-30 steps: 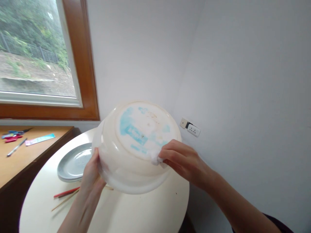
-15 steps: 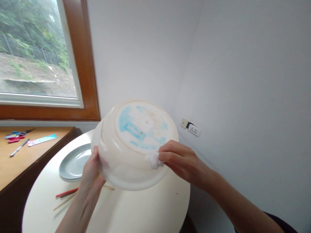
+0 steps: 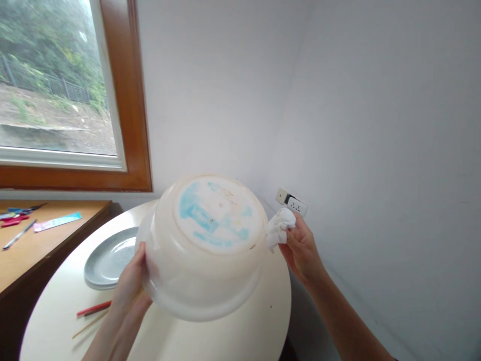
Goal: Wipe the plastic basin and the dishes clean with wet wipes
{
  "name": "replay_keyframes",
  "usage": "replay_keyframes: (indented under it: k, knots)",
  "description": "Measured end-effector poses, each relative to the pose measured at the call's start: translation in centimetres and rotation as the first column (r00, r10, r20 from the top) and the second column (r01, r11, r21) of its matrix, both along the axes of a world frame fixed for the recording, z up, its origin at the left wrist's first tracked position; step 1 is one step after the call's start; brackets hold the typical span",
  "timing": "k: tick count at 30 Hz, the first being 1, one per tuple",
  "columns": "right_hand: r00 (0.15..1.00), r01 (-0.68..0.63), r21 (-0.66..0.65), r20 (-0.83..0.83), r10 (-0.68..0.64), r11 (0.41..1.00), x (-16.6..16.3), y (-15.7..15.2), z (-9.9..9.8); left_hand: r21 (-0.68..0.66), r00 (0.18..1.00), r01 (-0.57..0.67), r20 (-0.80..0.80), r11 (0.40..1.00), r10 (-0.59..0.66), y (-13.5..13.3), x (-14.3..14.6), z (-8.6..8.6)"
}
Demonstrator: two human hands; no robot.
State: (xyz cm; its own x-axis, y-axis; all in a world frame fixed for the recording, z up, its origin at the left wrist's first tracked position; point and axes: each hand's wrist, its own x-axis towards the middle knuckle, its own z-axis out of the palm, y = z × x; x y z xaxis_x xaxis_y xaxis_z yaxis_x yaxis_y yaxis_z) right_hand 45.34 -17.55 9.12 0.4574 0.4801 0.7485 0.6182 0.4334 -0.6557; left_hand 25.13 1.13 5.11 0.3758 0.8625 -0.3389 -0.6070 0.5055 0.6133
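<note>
A white plastic basin [image 3: 210, 273] is held up and tilted over the round table, its underside turned toward me. Worn blue print covers part of that base, along with brownish marks. My left hand [image 3: 133, 276] grips the basin's rim on the left side, thumb on the outside and the other fingers partly hidden behind it. At the basin's right edge my right hand [image 3: 302, 245] pinches a crumpled white tissue [image 3: 281, 224], which shows small dark specks. Whether the tissue touches the basin there I cannot tell.
Grey oval plates [image 3: 107, 260] lie on the white round table [image 3: 176, 338], left of the basin. A red stick [image 3: 93, 308] and wooden chopsticks [image 3: 90, 323] rest nearer me. The wooden desk [image 3: 48, 243] holds scissors, a pen and a packet. A wall socket [image 3: 296, 205] sits behind.
My right hand has moved the tissue from the basin's lower side out to its right edge, turning so the tissue shows. The basin sits slightly lower in view, still in my left hand.
</note>
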Motion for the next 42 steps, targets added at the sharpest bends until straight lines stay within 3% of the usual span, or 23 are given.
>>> replay_keyframes:
  k: [3, 5, 7, 10, 14, 17, 20, 26, 31, 34, 38, 40, 42]
  knots:
    - [0.946, 0.251, -0.009, 0.213, -0.244, 0.968, -0.4, -0.5, 0.1, 0.015, 1.000, 0.000, 0.001, 1.000, 0.000, -0.2, 0.0, 0.0]
    - [0.818, 0.420, 0.028, 0.422, -0.391, 0.907, -1.2, -0.7, 0.1, 0.026, 1.000, 0.006, 0.011, 1.000, -0.006, -0.3, 0.1, 0.0]
    - [0.703, 0.479, 0.068, 0.567, -0.429, 0.875, -2.5, -0.9, -0.2, 0.031, 1.000, 0.007, 0.020, 0.999, -0.008, -0.5, 0.2, 0.1]
    - [0.674, 0.465, 0.044, 0.630, -0.385, 0.884, -4.8, -0.8, -1.0, 0.032, 1.000, -0.005, 0.017, 0.999, 0.004, -0.8, 0.6, 0.2]
    - [0.735, 0.362, -0.031, 0.624, -0.265, 0.932, -7.1, 0.1, -1.7, 0.084, 1.000, -0.017, 0.003, 0.996, 0.017, -1.4, 1.2, 0.1]
    - [0.770, 0.284, -0.064, 0.610, -0.188, 0.957, -7.8, 1.1, -1.3, 0.126, 0.999, 0.004, -0.039, 0.992, 0.000, -1.9, 1.4, -0.1]
    - [0.753, 0.253, -0.049, 0.637, -0.164, 0.966, -7.7, 2.3, 0.0, 0.182, 0.996, 0.074, -0.062, 0.980, -0.064, -2.2, 1.3, -0.2]
    - [0.648, 0.304, 0.095, 0.709, -0.279, 0.948, -5.4, 4.5, 2.8, 0.311, 0.983, 0.151, -0.144, 0.938, -0.110, -2.2, 0.6, -0.4]
    - [0.590, 0.385, 0.291, 0.652, -0.477, 0.876, -2.1, 5.8, 4.1, 0.418, 0.977, 0.182, -0.177, 0.890, -0.117, -2.2, 0.2, -0.6]
    - [0.606, 0.466, 0.302, 0.575, -0.549, 0.832, 0.2, 6.0, 3.8, 0.397, 0.981, 0.151, -0.174, 0.905, -0.088, -2.1, -0.2, -0.9]
    - [0.653, 0.601, 0.178, 0.454, -0.607, 0.779, 1.9, 5.4, 1.0, 0.348, 0.991, 0.023, -0.129, 0.937, 0.024, -1.7, -0.9, -1.4]
    - [0.725, 0.603, 0.049, 0.384, -0.572, 0.796, 1.1, 4.6, -0.8, 0.331, 0.991, -0.060, -0.094, 0.942, 0.096, -1.4, -1.1, -1.4]
    - [0.864, 0.478, -0.129, 0.249, -0.438, 0.869, -0.5, 3.7, -2.4, 0.316, 0.984, -0.134, -0.069, 0.939, 0.164, -1.1, -1.3, -1.1]
